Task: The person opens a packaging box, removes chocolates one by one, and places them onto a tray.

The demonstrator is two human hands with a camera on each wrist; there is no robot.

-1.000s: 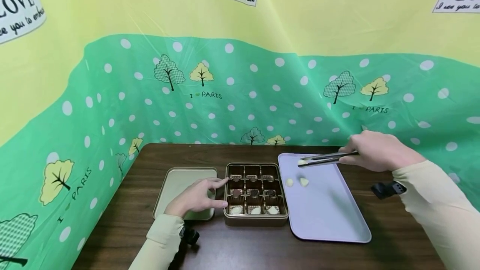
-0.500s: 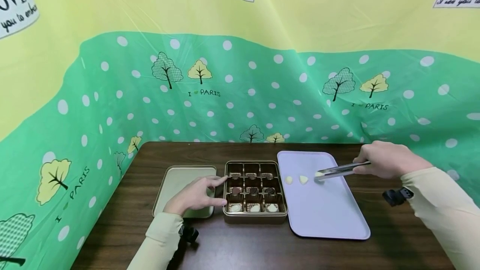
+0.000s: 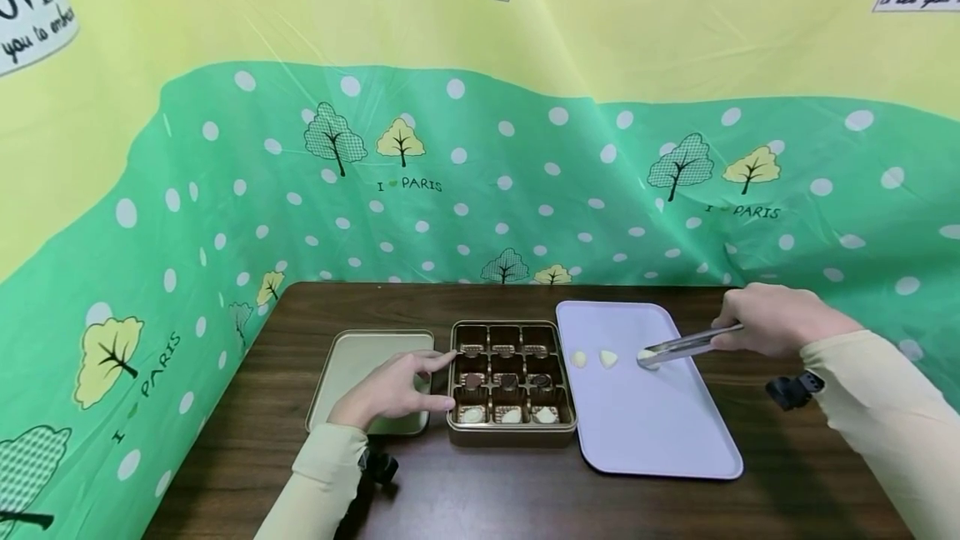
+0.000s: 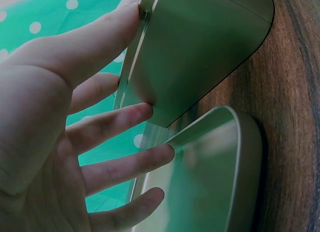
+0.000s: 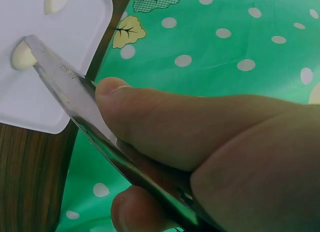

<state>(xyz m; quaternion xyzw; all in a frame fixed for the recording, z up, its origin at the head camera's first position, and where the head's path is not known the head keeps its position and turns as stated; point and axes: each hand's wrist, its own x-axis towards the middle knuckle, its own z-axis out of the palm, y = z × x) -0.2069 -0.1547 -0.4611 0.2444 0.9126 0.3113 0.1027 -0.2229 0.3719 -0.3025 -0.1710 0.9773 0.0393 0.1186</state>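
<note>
My right hand (image 3: 776, 319) pinches metal tongs (image 3: 693, 343) between thumb and fingers. Their tips are at a small cream-white piece (image 5: 22, 57) on the lilac tray (image 3: 660, 432); it looks like white chocolate. Two similar pieces, one rounded (image 3: 579, 359) and one pointed (image 3: 608, 359), lie in line to its left. My left hand (image 3: 393, 392) has its thumb and index fingertip against the left rim of a divided tin (image 3: 512, 437), the other fingers spread. Dark chocolates (image 3: 508, 381) fill the tin's middle row, white ones (image 3: 511, 415) the front row. The back row shows only bare brown liner.
The tin's shallow lid (image 3: 352, 361) lies on the wooden table (image 3: 495, 498), left of the tin and partly under my left hand. The tray stands right beside the tin. A green and yellow printed curtain (image 3: 480, 215) hangs behind and to the left.
My right hand has moved right and toward me, bringing the tongs and white piece from over the tray's back down to its surface, right of the other two. The left hand stays put.
</note>
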